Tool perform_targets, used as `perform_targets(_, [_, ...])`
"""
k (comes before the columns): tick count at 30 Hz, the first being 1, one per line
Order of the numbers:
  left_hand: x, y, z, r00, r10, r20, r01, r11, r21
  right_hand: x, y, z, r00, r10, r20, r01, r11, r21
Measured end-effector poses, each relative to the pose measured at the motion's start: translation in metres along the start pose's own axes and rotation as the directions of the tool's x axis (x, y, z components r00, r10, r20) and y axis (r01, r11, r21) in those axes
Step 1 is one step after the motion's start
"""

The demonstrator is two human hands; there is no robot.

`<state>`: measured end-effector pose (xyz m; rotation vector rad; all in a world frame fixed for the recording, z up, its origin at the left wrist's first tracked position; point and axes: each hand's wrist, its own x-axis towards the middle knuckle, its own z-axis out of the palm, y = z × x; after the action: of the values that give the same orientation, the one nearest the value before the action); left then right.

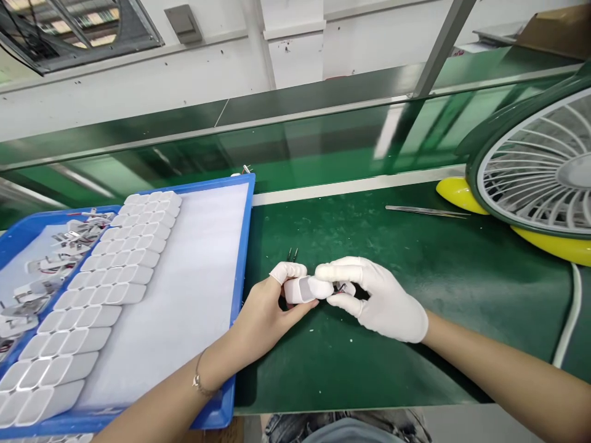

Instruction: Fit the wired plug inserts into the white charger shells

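Note:
Over the green tabletop, my left hand (258,317) is closed around a small white plastic housing (292,291). A white cover covers part of its finger and thumb tips. My right hand (388,303), in a white glove, pinches a white plastic part with wires (347,288). That part meets the right end of the housing, where a rounded white piece (320,287) shows between the hands. Whether the two are joined, I cannot tell. Two thin dark prongs (292,255) stick up just behind my left fingers; their base is hidden.
To the left, a blue tray (249,227) carries rows of white housings (124,261). Another blue tray (21,224) beyond holds loose wired parts (50,264). Metal tweezers (427,211) lie at the back right, near a green fan (549,166) with yellow feet and a white cable (570,320).

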<state>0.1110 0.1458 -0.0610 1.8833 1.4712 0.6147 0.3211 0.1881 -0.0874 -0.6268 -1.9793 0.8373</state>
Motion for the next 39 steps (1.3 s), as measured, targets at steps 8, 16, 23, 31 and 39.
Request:
perform_targets(8, [-0.0034,0.0025,-0.001,0.996,0.082,-0.028,-0.079,0.992,0.099,0.0051,-0.0032,0.0016,0.982,-0.147,0.115,0.15,0.988,-0.024])
perform_targets(16, [-0.0052,0.0064,-0.0008,0.991,0.128,-0.026,-0.125,0.986,0.108,0.002,0.0007,0.0026,0.98,-0.148,0.132,0.153,0.988,-0.028])
perform_targets(23, [-0.0042,0.0072,0.0004,0.986,0.168,-0.017,-0.164,0.976,0.142,0.0019,0.0017,0.0039,0.982,-0.116,0.147,0.124,0.991,-0.046])
perform_targets(31, [-0.0036,0.005,0.0001,0.991,0.134,-0.011,-0.13,0.977,0.168,0.0089,-0.0036,-0.0051,0.969,-0.166,0.185,0.189,0.975,-0.114])
perform_targets(39, [-0.0056,0.0031,0.0056,0.988,0.154,-0.015,-0.148,0.969,0.195,0.0073,-0.0061,-0.001,0.968,-0.128,0.215,0.162,0.975,-0.149])
